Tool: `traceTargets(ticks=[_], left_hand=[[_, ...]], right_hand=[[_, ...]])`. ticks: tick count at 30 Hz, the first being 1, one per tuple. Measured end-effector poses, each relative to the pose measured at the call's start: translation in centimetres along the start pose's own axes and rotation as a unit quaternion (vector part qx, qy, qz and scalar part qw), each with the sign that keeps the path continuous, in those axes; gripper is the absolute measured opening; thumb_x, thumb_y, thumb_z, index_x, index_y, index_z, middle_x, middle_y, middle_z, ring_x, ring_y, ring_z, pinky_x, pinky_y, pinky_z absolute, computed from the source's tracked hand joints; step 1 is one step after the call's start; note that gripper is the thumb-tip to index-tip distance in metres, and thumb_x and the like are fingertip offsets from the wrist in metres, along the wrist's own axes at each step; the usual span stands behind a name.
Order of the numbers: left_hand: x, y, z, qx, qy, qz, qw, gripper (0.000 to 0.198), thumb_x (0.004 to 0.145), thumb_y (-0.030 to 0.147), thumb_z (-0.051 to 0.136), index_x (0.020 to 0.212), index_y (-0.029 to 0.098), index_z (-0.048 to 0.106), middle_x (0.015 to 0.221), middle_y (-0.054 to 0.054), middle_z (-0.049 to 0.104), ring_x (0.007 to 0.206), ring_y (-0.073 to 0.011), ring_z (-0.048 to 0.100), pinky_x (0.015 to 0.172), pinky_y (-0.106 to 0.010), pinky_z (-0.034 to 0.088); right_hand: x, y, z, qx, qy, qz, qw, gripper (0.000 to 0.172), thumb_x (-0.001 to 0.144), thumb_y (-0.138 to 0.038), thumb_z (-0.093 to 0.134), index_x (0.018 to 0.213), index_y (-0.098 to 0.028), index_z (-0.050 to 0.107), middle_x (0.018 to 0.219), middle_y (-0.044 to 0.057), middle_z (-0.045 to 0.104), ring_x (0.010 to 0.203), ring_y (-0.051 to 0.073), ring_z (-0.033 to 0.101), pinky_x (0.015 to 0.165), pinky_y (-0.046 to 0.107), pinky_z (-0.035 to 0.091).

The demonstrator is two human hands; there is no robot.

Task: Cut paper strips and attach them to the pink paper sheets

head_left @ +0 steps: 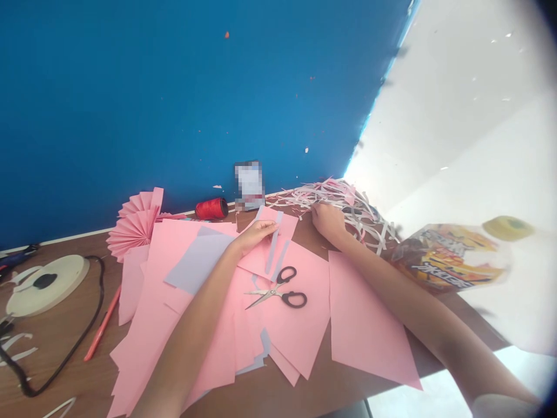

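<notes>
My left hand (257, 235) is closed in a pinch at the top of a thin lilac-grey strip (273, 249), over a piece of pink paper (285, 223). Close by lies a second, similar strip (281, 261). Below them, open scissors (272, 292) with black handles rest on pink sheets (300, 325). My right hand (328, 220) is at the near edge of a heap of thin white and pink paper strips (335, 191). Its fingers are curled together, and whatever they hold, if anything, is hidden.
Pink folded paper fans (137, 226) and a red thread spool (212, 208) stand by the blue wall. At left are a cream round device (47, 287) with a black cord and a red pen (103, 322). A large bottle (452, 258) lies at right.
</notes>
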State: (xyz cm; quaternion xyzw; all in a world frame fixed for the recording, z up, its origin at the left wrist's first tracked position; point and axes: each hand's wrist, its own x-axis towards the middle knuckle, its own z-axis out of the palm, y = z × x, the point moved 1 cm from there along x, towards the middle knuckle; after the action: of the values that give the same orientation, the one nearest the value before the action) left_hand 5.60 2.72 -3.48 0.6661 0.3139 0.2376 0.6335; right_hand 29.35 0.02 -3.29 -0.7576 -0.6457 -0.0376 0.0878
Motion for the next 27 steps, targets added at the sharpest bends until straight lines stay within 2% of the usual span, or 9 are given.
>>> traceTargets(ticks=[3, 5, 8, 10, 18, 22, 27], left_hand=[[0.0, -0.1, -0.1, -0.012, -0.009, -0.005, 1.000, 0.039, 0.081, 0.051, 0.060, 0.078, 0.012, 0.064, 0.073, -0.002, 0.058, 0.064, -0.0108, 0.048, 0.065, -0.025, 0.035], [0.0, -0.2, -0.1, -0.012, -0.007, -0.001, 1.000, 0.039, 0.081, 0.050, 0.060, 0.077, 0.012, 0.064, 0.072, -0.002, 0.057, 0.063, -0.0104, 0.047, 0.064, -0.025, 0.035], [0.0, -0.3, -0.2, -0.010, -0.002, 0.005, 1.000, 0.038, 0.082, 0.049, 0.060, 0.077, 0.012, 0.064, 0.072, -0.001, 0.057, 0.064, -0.0104, 0.047, 0.065, -0.025, 0.035], [0.0, -0.4, -0.2, -0.015, 0.002, 0.005, 1.000, 0.037, 0.082, 0.049, 0.061, 0.077, 0.013, 0.065, 0.073, -0.002, 0.059, 0.064, -0.0105, 0.048, 0.065, -0.025, 0.035], [0.0, -0.4, -0.3, -0.038, 0.017, 0.000, 0.999, 0.038, 0.079, 0.050, 0.062, 0.076, 0.013, 0.065, 0.073, -0.002, 0.060, 0.063, -0.0103, 0.048, 0.063, -0.025, 0.034], [-0.1, -0.4, -0.2, -0.036, 0.013, 0.002, 0.999, 0.038, 0.080, 0.050, 0.062, 0.076, 0.012, 0.064, 0.072, -0.002, 0.058, 0.063, -0.0100, 0.047, 0.063, -0.024, 0.034], [-0.1, 0.0, 0.1, 0.007, 0.004, 0.014, 1.000, 0.039, 0.081, 0.051, 0.060, 0.075, 0.012, 0.063, 0.070, 0.000, 0.057, 0.063, -0.0101, 0.046, 0.064, -0.024, 0.035]], right_hand=[[-0.2, -0.4, -0.3, 0.017, 0.036, -0.026, 0.999, 0.041, 0.091, -0.015, 0.032, 0.122, -0.018, 0.058, 0.108, 0.014, 0.063, 0.092, 0.027, 0.059, 0.068, 0.033, 0.041], [-0.4, -0.8, -0.5, 0.026, 0.065, -0.093, 0.993, 0.050, 0.086, -0.007, 0.035, 0.131, -0.020, 0.052, 0.117, 0.013, 0.059, 0.102, 0.027, 0.054, 0.072, 0.033, 0.042], [-0.6, -1.4, -0.5, 0.018, 0.066, -0.213, 0.975, 0.057, 0.078, 0.001, 0.040, 0.126, -0.023, 0.058, 0.127, 0.011, 0.053, 0.112, 0.026, 0.046, 0.082, 0.035, 0.040], [-0.5, -1.4, -0.3, 0.011, 0.052, -0.242, 0.969, 0.054, 0.076, 0.002, 0.041, 0.117, -0.022, 0.066, 0.126, 0.011, 0.053, 0.111, 0.027, 0.045, 0.084, 0.036, 0.039], [-0.2, -0.4, -0.2, 0.000, 0.028, -0.200, 0.979, 0.048, 0.079, 0.000, 0.043, 0.111, -0.026, 0.069, 0.109, 0.010, 0.060, 0.102, 0.024, 0.048, 0.080, 0.033, 0.038], [-0.3, -0.5, -0.6, -0.020, 0.025, -0.181, 0.983, 0.042, 0.081, -0.003, 0.043, 0.107, -0.023, 0.069, 0.106, 0.011, 0.060, 0.100, 0.025, 0.048, 0.076, 0.033, 0.038], [-0.5, -0.7, -0.6, 0.001, 0.060, -0.145, 0.988, 0.042, 0.081, -0.003, 0.041, 0.109, -0.020, 0.069, 0.115, 0.012, 0.057, 0.104, 0.026, 0.047, 0.079, 0.034, 0.039]])
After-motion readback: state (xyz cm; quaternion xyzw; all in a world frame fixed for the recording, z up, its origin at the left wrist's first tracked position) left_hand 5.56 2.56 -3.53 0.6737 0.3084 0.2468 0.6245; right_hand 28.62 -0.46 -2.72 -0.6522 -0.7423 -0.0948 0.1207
